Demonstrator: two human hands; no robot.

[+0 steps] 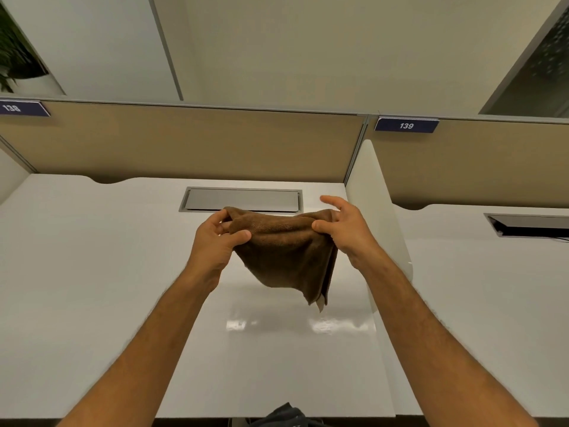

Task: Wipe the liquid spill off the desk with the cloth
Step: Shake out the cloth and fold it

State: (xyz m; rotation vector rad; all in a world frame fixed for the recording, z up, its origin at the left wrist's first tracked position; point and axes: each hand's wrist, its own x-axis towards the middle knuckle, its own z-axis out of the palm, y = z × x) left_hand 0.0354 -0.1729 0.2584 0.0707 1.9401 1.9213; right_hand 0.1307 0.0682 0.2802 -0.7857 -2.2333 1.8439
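White surface [92,272], cubicle bay, tan partition [184,140] behind; label 138 [21,107] upper left, label 139 [406,125] on the neighbouring bay; a white divider [372,195] closes the right side.

Item 1: cable hatch [243,199], grey, recessed, shut, at the back of the surface.

Item 2: cloth [283,251], brown terry, folded double, held up off the surface in front of the hatch. Long axis runs left to right between my hands; lower corner hangs down toward the right.

Item 3: left hand [215,238], thumb and curled fingers pinching the cloth's upper left edge.

Item 4: right hand [341,226], thumb and one finger pinching the upper right edge; remaining fingers spread and free.

Item 5: spill [335,326], judged, not certain: a glossy patch on the surface, below the cloth and nearer me, toward the right. It may be only reflected light.

Bearing: the patch lies down and toward me from the cloth; my right hand is nearer. I judge the cloth must be lowered flat there before wiping.

Item 6: dark object [283,414] at the near edge, unidentified.
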